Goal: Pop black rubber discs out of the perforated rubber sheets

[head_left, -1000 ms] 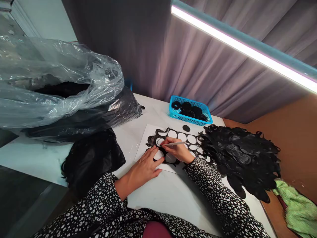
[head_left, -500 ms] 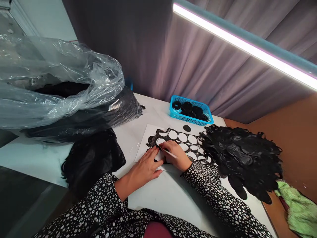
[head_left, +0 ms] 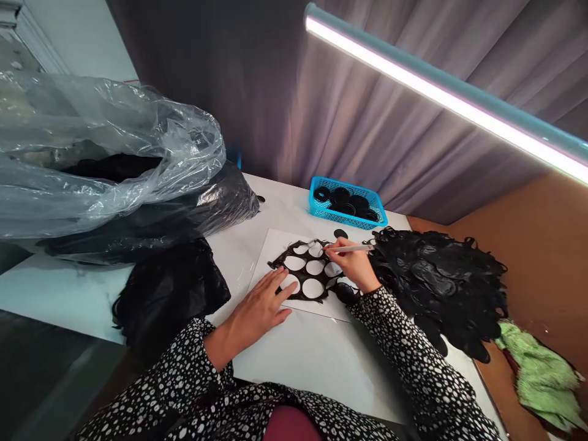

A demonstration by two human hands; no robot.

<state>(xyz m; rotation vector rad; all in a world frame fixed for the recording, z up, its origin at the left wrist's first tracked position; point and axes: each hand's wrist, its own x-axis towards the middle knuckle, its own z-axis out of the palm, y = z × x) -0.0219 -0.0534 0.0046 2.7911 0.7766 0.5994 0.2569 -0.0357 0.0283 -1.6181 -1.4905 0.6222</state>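
Note:
A black sheet with round cut-outs (head_left: pixel 302 274) lies on a white board (head_left: pixel 265 248) on the white table. My left hand (head_left: pixel 261 306) rests spread on the sheet's left lower part, fingertips near a hole. My right hand (head_left: pixel 353 262) pinches a thin pale tool (head_left: pixel 351 248), whose tip is at the sheet's upper right edge. Beneath the right hand, a black disc (head_left: pixel 345 293) shows at the sheet's lower right. Another black disc (head_left: pixel 340 233) lies just beyond the board.
A blue basket (head_left: pixel 348 219) holds black discs at the back. Black scraps (head_left: pixel 441 282) are heaped at right, beside a green cloth (head_left: pixel 537 367). Black material (head_left: pixel 172 294) and a large clear plastic bag (head_left: pixel 184 153) occupy the left. A lamp (head_left: pixel 413 82) hangs above.
My right hand has moved right and away from my left hand, with the tool now turned sideways. The sheet has shifted and folded at its right side. My left hand's fingers are more spread.

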